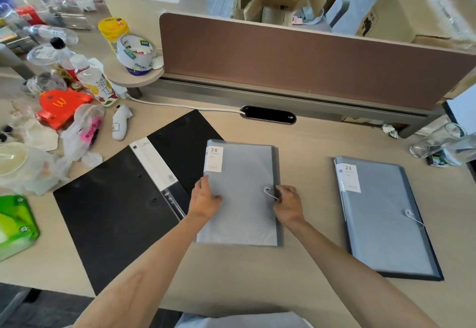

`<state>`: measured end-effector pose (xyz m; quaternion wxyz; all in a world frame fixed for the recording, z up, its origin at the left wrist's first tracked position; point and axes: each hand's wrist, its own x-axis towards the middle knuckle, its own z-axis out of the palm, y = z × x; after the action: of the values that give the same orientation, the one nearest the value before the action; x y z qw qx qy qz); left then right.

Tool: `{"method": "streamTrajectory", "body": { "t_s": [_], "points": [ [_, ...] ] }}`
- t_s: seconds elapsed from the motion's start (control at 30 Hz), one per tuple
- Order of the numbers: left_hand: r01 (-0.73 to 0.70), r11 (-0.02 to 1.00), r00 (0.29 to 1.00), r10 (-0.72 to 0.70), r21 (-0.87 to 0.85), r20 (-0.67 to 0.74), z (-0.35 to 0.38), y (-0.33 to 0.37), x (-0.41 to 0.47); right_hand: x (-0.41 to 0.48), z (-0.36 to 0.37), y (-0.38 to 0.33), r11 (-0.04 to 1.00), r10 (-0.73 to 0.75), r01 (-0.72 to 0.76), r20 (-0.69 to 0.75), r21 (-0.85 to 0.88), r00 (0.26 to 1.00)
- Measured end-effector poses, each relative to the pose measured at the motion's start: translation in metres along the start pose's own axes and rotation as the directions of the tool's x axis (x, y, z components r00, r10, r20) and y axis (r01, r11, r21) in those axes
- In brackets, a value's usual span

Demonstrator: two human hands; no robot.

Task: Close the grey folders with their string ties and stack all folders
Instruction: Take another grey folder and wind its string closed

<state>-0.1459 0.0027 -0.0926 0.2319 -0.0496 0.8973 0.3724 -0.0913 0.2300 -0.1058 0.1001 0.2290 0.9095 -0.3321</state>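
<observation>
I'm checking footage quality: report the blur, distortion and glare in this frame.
Head view: wide-angle bending curves the brown divider panel; edges smear, notably the cardboard box and green box; centre is sharp, with both hands and the grey folder clear; light is soft, without harsh glare.

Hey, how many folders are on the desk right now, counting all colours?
3. One grey folder lies in the middle under both hands, a second grey folder lies apart on the right, and a black folder lies open on the left. None look hidden.
</observation>
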Motion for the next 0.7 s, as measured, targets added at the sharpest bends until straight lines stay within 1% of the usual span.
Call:
{"method": "streamTrajectory", "body": {
  "t_s": [0.07,0.13,0.2,0.23,0.27,0.37,0.43,0.5,0.6,0.7],
  "points": [
    [0.02,0.988,1.0,-0.02,-0.152,0.002,-0.002,0.002,0.001,-0.004,0.002,0.0,1.0,0.002,-0.002,-0.008,-0.021,1.0],
    [0.077,0.943,0.996,-0.084,-0.323,-0.009,-0.003,0.003,0.0,-0.005,0.0,0.002,0.999,0.03,-0.03,-0.018,0.011,0.999],
    [0.159,0.847,0.985,-0.168,-0.508,0.029,-0.005,0.006,-0.001,-0.005,-0.003,0.004,0.994,0.077,-0.076,-0.012,0.072,0.997],
    [0.184,0.788,0.981,-0.184,-0.588,0.06,-0.004,0.006,-0.001,-0.005,-0.005,0.005,0.989,0.106,-0.106,0.001,0.1,0.994],
    [0.205,0.747,0.977,-0.192,-0.633,0.09,-0.003,0.008,-0.003,-0.005,-0.007,0.005,0.985,0.122,-0.123,0.015,0.124,0.992],
    [0.228,0.673,0.974,-0.166,-0.703,0.157,-0.002,0.018,-0.012,-0.004,-0.013,0.008,0.962,0.166,-0.171,0.042,0.214,0.985],
    [0.226,0.64,0.974,-0.132,-0.735,0.185,-0.003,0.025,-0.017,-0.005,-0.021,0.01,0.937,0.19,-0.191,0.033,0.291,0.981],
    [0.214,0.631,0.976,-0.098,-0.746,0.197,-0.006,0.036,-0.021,-0.007,-0.03,0.013,0.9,0.224,-0.219,0.032,0.378,0.974],
    [0.186,0.637,0.976,-0.035,-0.748,0.213,-0.007,0.06,-0.033,-0.009,-0.047,0.022,0.799,0.218,-0.228,0.085,0.557,0.972],
    [0.169,0.633,0.973,0.015,-0.755,0.23,-0.006,0.087,-0.046,-0.009,-0.075,0.031,0.734,0.225,-0.212,0.064,0.646,0.972]
  ]
}}
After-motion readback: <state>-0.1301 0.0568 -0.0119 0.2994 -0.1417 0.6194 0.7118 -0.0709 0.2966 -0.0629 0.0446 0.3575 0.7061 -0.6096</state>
